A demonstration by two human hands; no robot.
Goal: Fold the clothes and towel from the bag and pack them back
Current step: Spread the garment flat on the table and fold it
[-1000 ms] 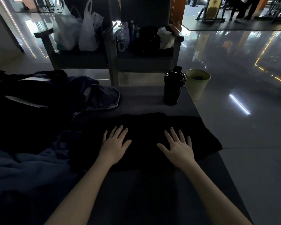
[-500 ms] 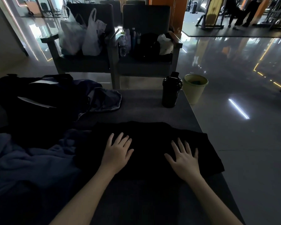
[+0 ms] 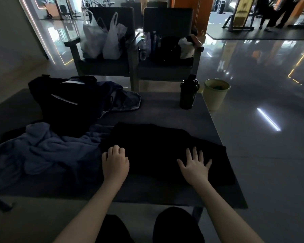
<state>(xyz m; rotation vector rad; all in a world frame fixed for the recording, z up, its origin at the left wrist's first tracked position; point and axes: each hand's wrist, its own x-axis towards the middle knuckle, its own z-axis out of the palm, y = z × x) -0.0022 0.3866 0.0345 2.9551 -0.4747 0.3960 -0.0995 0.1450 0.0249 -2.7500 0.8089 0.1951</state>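
Pinning the black garment (image 3: 161,148) flat on the tabletop (image 3: 165,111), my right grip (image 3: 194,168) lies wide, fingers spread, as anchor. My left grip (image 3: 115,163) curls over its left edge, I judge to start a fold. The blue towel (image 3: 42,151) and the bag (image 3: 65,102) lie beyond the left grip.

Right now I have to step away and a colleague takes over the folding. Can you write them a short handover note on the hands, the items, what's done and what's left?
The left grip has fingers curled at the left edge of the black garment; it is too dark to tell whether it pinches cloth. The right grip lies flat on it, fingers spread.
The garment lies spread on the table; blue towel crumpled to its left; dark bag behind, a blue-grey garment beside it.
Done: nothing visibly packed.
Left: fold all three, pack them.
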